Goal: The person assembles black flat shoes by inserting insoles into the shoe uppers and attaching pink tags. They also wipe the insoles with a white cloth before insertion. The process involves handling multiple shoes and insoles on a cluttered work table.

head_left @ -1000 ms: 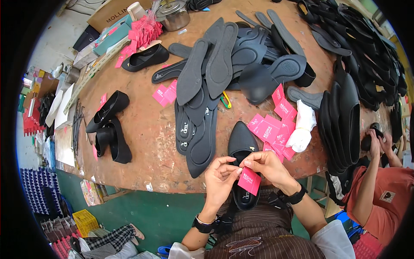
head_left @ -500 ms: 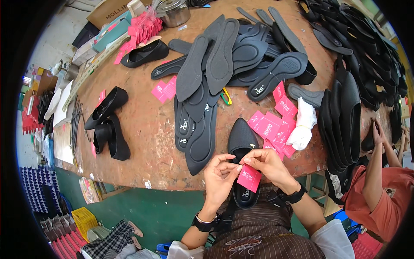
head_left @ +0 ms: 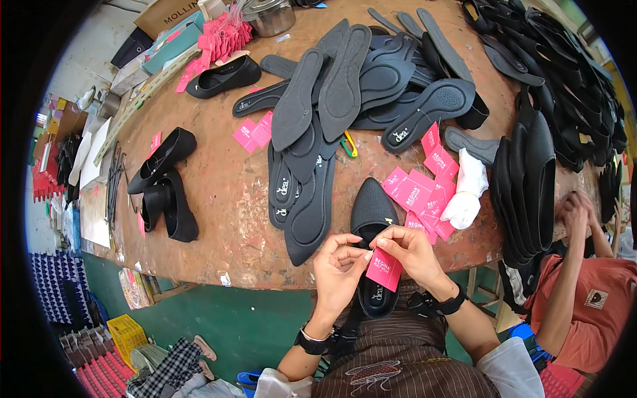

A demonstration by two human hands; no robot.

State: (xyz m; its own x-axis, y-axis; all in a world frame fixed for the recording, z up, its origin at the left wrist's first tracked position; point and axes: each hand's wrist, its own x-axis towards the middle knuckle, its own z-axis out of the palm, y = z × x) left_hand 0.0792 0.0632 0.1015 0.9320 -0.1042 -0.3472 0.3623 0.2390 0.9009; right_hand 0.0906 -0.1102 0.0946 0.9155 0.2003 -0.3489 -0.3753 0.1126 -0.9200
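Note:
A pink cardboard tag (head_left: 383,272) is pinched at its top corner between my two hands, over a black pointed shoe (head_left: 373,204). My right hand (head_left: 417,257) is closed, thumb and forefinger on the tag's upper edge. Beside it my left hand (head_left: 338,273) is also closed, its fingertips meeting at the tag's left corner; any thread there is too fine to make out. The shoe lies toe away from me at the table's front edge, its heel end below the tag. To its right are several loose pink tags (head_left: 413,192) and a crumpled white wad (head_left: 467,189).
Dark insoles (head_left: 312,215) lie in a heap across the middle of the table (head_left: 229,172). Black shoes (head_left: 169,156) stand at the left, a large pile (head_left: 557,86) at the right. A yellow-green cutter (head_left: 349,144) lies by the insoles. A co-worker's hands (head_left: 576,212) are at the right.
My hands and the tag have hardly moved; the tag is turned slightly more edge-on. At the right, the co-worker's hands have come together and shifted.

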